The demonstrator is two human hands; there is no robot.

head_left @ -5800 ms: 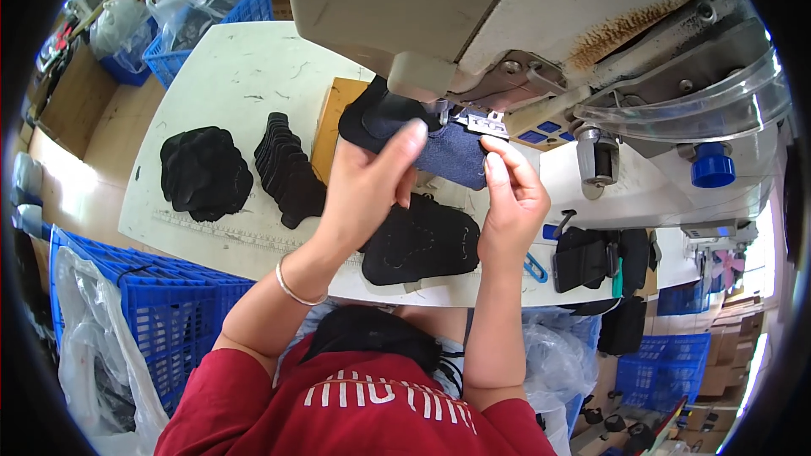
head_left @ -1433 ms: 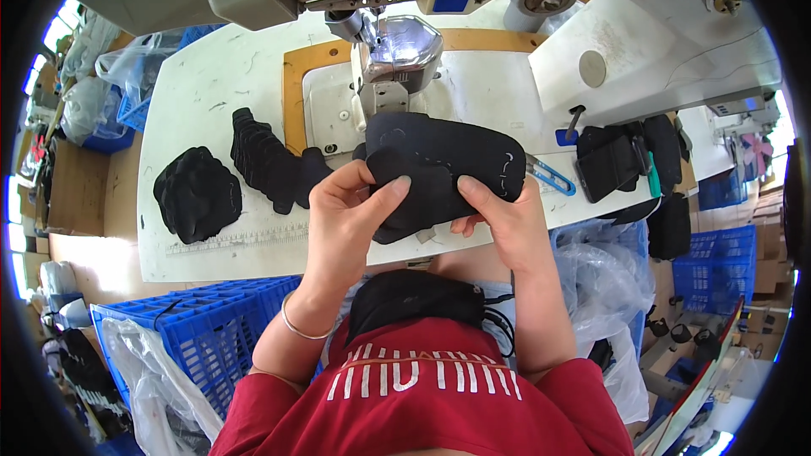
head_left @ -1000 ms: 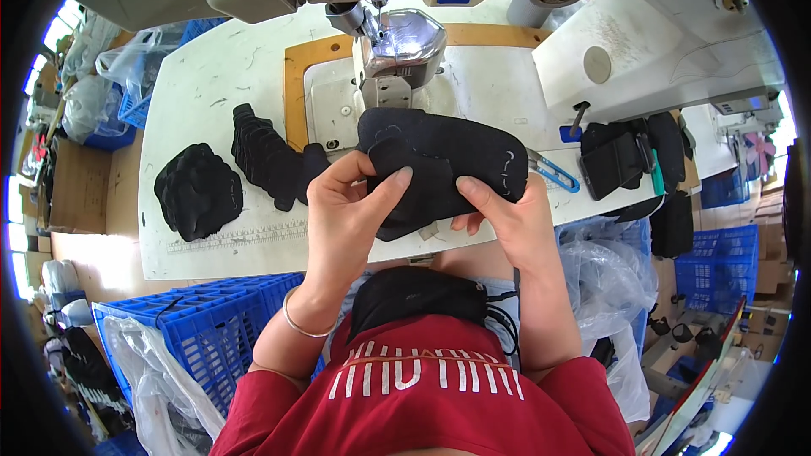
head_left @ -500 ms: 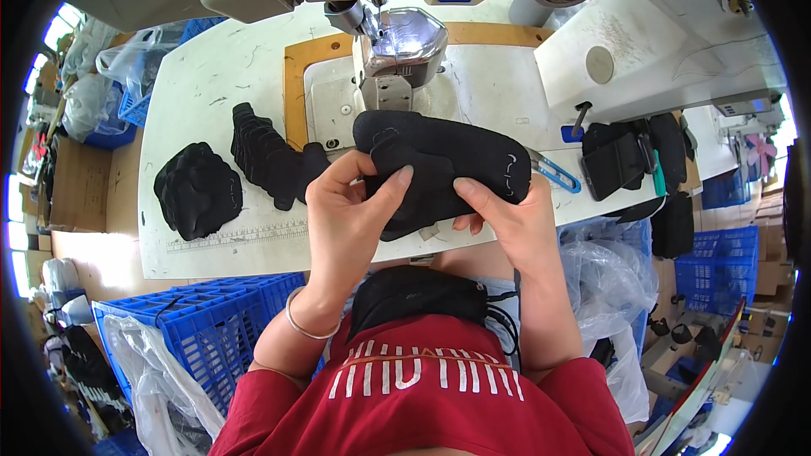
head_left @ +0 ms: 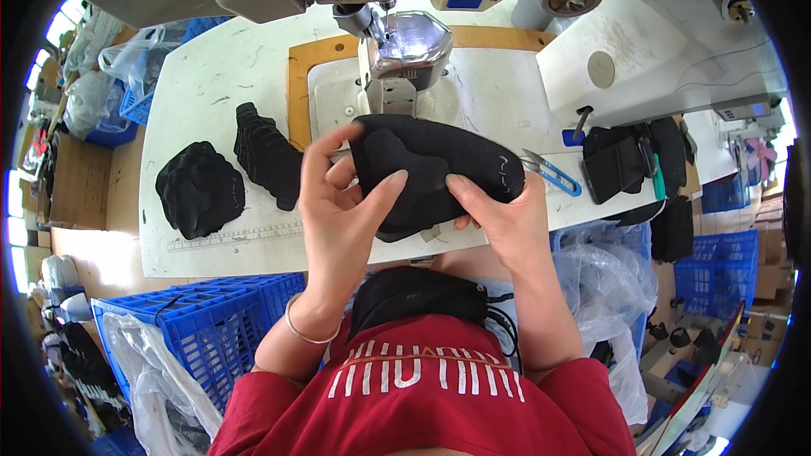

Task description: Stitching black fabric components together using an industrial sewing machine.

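Between my two hands a black padded fabric piece (head_left: pixel 473 148) is held up in front of the sewing machine (head_left: pixel 405 55). A smaller black fabric piece (head_left: pixel 405 162) lies on top of it. My left hand (head_left: pixel 346 203) grips the left edge, thumb on the front and fingers behind. My right hand (head_left: pixel 503 211) pinches the lower right part, its thumb pressing near the small piece. White marks show at the padded piece's right end. To the left on the table are a fanned stack of black fabric pieces (head_left: pixel 269 156) and a black fabric heap (head_left: pixel 200 190).
Blue thread snips (head_left: pixel 557 177) lie right of my hands, near a black phone (head_left: pixel 610 171) and more black pieces. A ruler (head_left: pixel 236 236) runs along the white table's (head_left: pixel 194 84) front edge. Blue crates (head_left: pixel 220 321) and clear plastic bags (head_left: pixel 604 279) flank my lap.
The smaller piece now lies flatter against the padded one. My left fingers have shifted up and spread along the left edge, and the thumbs have moved slightly left.
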